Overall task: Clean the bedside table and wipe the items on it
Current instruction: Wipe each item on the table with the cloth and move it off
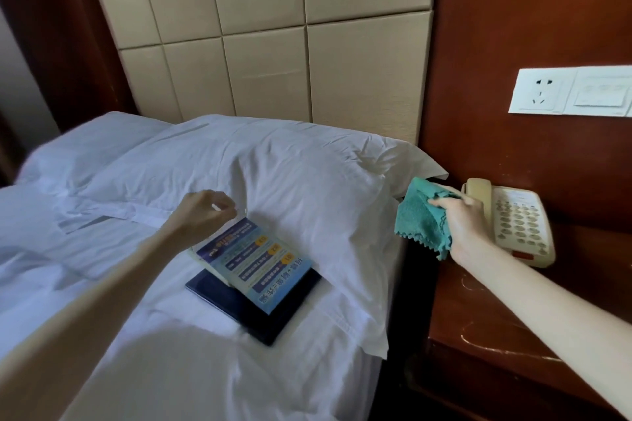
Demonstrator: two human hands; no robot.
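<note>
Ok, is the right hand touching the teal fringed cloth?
Touching. Head view: the right hand grips the teal fringed cloth, fingers curled over its bunched top edge.

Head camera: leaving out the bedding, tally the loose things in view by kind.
Teal cloth: 1
Telephone: 1
Blue printed card: 1
Dark flat board: 1
Total: 4

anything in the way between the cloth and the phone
Nothing visible. The right hand grips the green cloth right beside the phone, with no object between them on the bedside table.
</note>
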